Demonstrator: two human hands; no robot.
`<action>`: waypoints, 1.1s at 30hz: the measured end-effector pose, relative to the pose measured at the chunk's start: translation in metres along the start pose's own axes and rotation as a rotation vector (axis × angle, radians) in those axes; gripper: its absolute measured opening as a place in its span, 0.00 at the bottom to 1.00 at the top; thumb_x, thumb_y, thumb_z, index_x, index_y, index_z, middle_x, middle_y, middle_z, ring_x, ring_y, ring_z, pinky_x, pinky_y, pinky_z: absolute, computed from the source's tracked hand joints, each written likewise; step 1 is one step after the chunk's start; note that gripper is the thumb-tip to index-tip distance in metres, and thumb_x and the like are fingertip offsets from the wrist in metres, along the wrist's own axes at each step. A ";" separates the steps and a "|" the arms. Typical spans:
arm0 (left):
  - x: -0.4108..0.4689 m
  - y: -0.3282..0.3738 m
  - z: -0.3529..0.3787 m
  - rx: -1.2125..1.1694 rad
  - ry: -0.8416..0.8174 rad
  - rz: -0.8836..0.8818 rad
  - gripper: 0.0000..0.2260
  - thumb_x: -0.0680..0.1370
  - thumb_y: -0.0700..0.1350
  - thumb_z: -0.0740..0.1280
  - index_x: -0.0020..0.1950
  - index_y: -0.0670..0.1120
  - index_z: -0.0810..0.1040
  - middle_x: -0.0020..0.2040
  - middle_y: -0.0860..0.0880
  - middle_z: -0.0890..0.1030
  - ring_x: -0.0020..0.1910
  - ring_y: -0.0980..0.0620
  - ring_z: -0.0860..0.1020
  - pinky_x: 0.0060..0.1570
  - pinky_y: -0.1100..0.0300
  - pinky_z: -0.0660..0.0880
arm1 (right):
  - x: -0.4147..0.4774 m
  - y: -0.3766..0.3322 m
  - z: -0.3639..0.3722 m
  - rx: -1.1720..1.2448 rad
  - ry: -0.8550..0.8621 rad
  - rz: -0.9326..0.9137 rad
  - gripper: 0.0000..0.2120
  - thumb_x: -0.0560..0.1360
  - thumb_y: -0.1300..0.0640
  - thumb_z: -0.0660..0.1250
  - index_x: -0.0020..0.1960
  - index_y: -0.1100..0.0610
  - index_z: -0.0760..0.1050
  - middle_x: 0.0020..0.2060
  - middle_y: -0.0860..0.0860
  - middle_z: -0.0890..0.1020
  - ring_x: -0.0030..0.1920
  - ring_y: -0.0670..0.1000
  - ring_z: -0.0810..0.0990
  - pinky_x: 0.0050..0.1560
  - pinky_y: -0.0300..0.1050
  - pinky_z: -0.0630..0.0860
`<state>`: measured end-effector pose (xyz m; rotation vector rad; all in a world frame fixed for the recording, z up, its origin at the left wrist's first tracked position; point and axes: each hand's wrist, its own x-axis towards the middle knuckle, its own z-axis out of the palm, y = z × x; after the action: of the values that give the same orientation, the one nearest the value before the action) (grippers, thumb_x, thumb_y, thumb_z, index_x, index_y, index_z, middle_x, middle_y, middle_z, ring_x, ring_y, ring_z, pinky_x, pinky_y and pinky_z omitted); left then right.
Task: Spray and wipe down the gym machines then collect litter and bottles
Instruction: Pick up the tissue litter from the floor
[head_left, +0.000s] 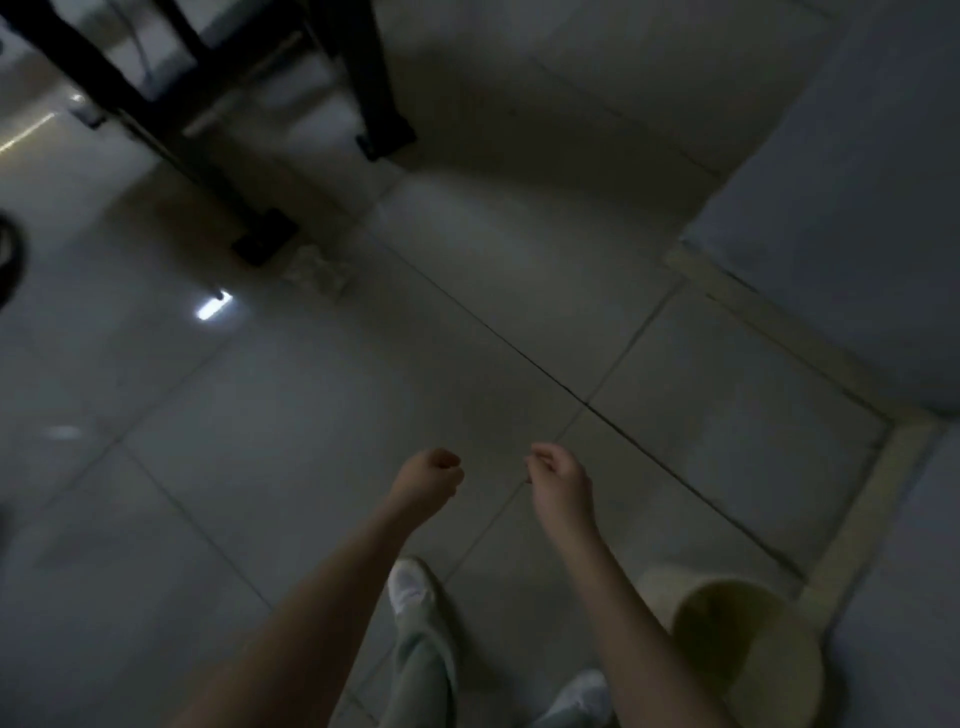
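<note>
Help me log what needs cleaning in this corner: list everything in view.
machine frame: one, black, upper left, feet on the floor
crumpled item: one, clear, on the floor by the frame's near foot; too blurred to identify
bin: one, beige, lower right beside the wall
floor: grey tiles, glossy
wall: grey, right side
shoes: two, white, bottom centre
left hand: bare, fingers curled, holding nothing
right hand: bare, fingers curled, nothing visible in it

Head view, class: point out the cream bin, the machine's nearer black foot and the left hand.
cream bin (771, 680), head view, its wall.
black foot (266, 240), head view, its top.
left hand (431, 479), head view, hand's middle.
</note>
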<state>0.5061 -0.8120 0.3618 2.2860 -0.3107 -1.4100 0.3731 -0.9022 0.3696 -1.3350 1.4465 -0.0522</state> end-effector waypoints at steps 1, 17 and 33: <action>0.008 -0.004 -0.024 -0.018 0.022 -0.015 0.08 0.76 0.39 0.66 0.54 0.41 0.80 0.45 0.44 0.79 0.42 0.48 0.78 0.45 0.61 0.72 | 0.003 -0.018 0.020 -0.008 -0.029 -0.013 0.11 0.78 0.59 0.62 0.58 0.59 0.76 0.51 0.55 0.81 0.49 0.51 0.77 0.46 0.38 0.68; 0.141 -0.062 -0.229 -0.514 0.292 -0.240 0.13 0.77 0.37 0.64 0.62 0.37 0.76 0.47 0.41 0.78 0.44 0.46 0.77 0.46 0.58 0.72 | 0.134 -0.192 0.224 -0.500 -0.301 -0.154 0.14 0.78 0.61 0.60 0.63 0.61 0.73 0.58 0.57 0.79 0.57 0.56 0.76 0.49 0.41 0.68; 0.300 -0.110 -0.276 -0.875 0.309 -0.323 0.14 0.79 0.36 0.62 0.64 0.36 0.74 0.49 0.43 0.77 0.38 0.52 0.75 0.32 0.66 0.67 | 0.279 -0.228 0.406 -0.902 -0.440 -0.272 0.19 0.77 0.58 0.61 0.68 0.58 0.69 0.63 0.58 0.76 0.62 0.58 0.75 0.59 0.47 0.71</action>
<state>0.8846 -0.7699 0.1798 1.7834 0.6727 -0.9952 0.8802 -0.9416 0.1794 -2.0923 0.9033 0.7509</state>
